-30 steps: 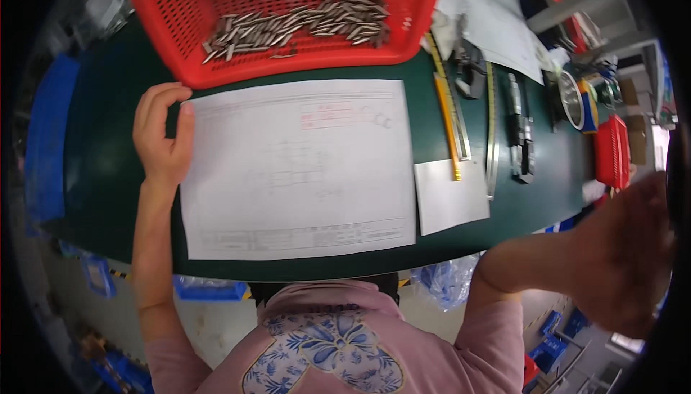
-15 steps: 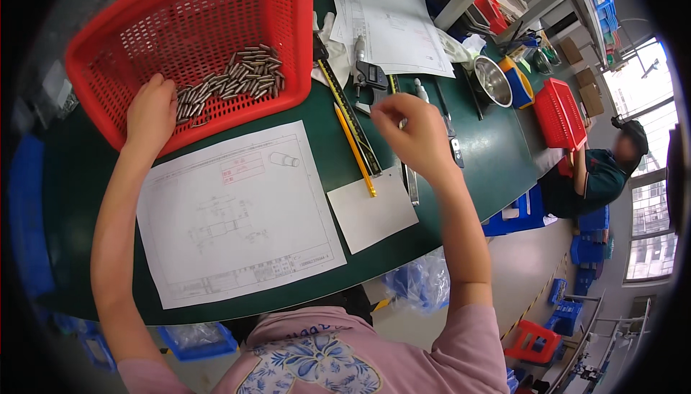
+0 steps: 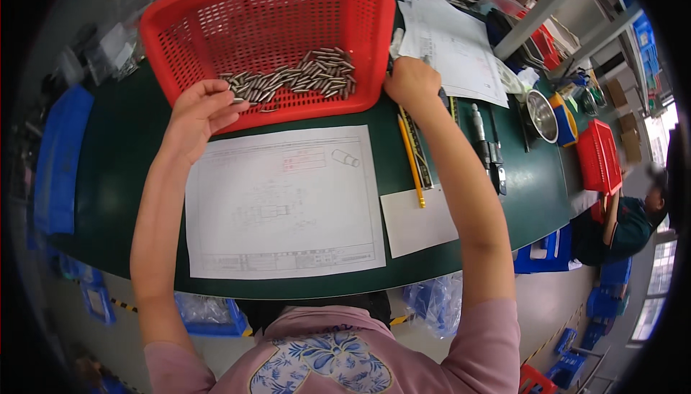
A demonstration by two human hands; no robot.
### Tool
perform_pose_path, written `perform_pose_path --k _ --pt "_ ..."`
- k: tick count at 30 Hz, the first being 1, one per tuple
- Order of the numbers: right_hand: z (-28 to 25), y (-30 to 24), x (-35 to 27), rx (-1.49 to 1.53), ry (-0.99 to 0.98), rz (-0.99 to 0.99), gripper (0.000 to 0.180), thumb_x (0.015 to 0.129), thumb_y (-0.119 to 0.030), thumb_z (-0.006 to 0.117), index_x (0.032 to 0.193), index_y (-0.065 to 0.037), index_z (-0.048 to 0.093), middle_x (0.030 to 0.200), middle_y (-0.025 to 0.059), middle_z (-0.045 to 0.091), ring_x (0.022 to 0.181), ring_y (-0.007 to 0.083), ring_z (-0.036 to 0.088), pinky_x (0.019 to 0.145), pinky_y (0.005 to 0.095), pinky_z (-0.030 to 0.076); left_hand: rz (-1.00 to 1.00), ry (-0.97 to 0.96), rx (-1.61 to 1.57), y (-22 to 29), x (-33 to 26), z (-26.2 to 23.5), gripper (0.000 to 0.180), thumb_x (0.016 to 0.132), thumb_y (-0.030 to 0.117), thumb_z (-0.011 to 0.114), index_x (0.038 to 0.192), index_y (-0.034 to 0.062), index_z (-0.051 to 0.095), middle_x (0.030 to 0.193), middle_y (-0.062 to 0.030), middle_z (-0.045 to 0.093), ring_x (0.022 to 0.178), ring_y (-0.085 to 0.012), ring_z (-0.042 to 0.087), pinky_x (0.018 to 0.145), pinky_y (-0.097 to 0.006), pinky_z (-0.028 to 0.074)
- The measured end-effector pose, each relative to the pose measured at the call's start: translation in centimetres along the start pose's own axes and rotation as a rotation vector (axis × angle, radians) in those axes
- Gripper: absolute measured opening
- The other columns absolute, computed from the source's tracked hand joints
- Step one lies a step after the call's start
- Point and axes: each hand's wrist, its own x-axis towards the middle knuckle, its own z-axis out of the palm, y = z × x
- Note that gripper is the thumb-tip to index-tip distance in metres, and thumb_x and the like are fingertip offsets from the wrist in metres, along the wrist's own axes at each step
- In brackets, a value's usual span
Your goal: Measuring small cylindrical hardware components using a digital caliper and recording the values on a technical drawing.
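Note:
My left hand [image 3: 198, 117] is at the front left of a red perforated basket [image 3: 173, 70], its thumb and fingers pinched round a small metal pin [image 3: 238, 100]. Several silvery pins of the same kind [image 3: 317, 77] lie heaped on the basket's floor. My right hand [image 3: 413, 81] is curled down over a micrometer [image 3: 441, 94], right of the basket; the hand covers most of the tool and hides the fingertips. Below the right hand lie a black and yellow caliper [image 3: 417, 145] and a yellow pencil [image 3: 411, 155].
A printed drawing [image 3: 281, 214] lies before me, with a blank white card [image 3: 421, 222] at its right. Further right are another micrometer [image 3: 479, 124], a steel bowl [image 3: 541, 117] and stacked papers [image 3: 457, 48]. A co-worker [image 3: 626, 225] holds a red basket [image 3: 599, 156] at far right.
My left hand has come away from the heap to the basket's front edge with a pin. My right hand has moved forward onto the micrometer. The whole view has shifted.

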Motion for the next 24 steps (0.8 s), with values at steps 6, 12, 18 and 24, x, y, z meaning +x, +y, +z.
perform_pose_path --k 6,12,18,24 --pt "-2.1 0.1 1.2 0.082 -0.137 0.077 0.046 0.072 -0.046 0.059 0.090 -0.005 0.066 0.094 0.0154 0.064 0.091 0.0292 0.061 0.075 0.0383 0.048 -0.143 -0.074 -0.196 -2.1 -5.0 -2.1 0.021 0.081 0.002 0.057 0.101 0.0030 0.053 0.089 -0.0075 0.061 0.087 -0.0173 0.062 0.070 -0.022 0.052" --pt "-0.4 1.5 2.2 0.592 -0.139 0.203 0.041 0.071 -0.037 0.061 0.062 0.002 0.059 0.053 0.0112 0.059 0.060 0.0258 0.062 0.061 0.0354 0.048 -0.215 -0.030 0.105 -1.9 -9.2 -2.6 0.025 0.083 0.004 0.055 0.107 0.0006 0.053 0.102 -0.0112 0.061 0.083 -0.0132 0.061 0.071 -0.024 0.050" --pt "-2.2 4.8 1.3 0.627 0.190 0.155 0.053 0.067 -0.048 0.066 0.069 0.005 0.062 0.063 0.0121 0.060 0.061 0.0210 0.057 0.059 0.0343 0.044 -0.247 0.016 0.305 -2.0 -11.0 -3.6 0.026 0.083 0.004 0.055 0.109 0.0009 0.052 0.098 -0.0108 0.062 0.080 -0.0105 0.060 0.068 -0.022 0.049" --pt "-7.3 9.2 -2.7 0.561 0.482 0.035 0.049 0.078 -0.046 0.062 0.080 0.003 0.061 0.065 0.0044 0.054 0.061 0.0112 0.049 0.057 0.0235 0.039 -0.184 0.052 0.182 -2.2 -13.2 -2.7 0.026 0.083 0.008 0.057 0.106 -0.0014 0.051 0.095 -0.0144 0.063 0.081 -0.0146 0.063 0.066 -0.022 0.050"
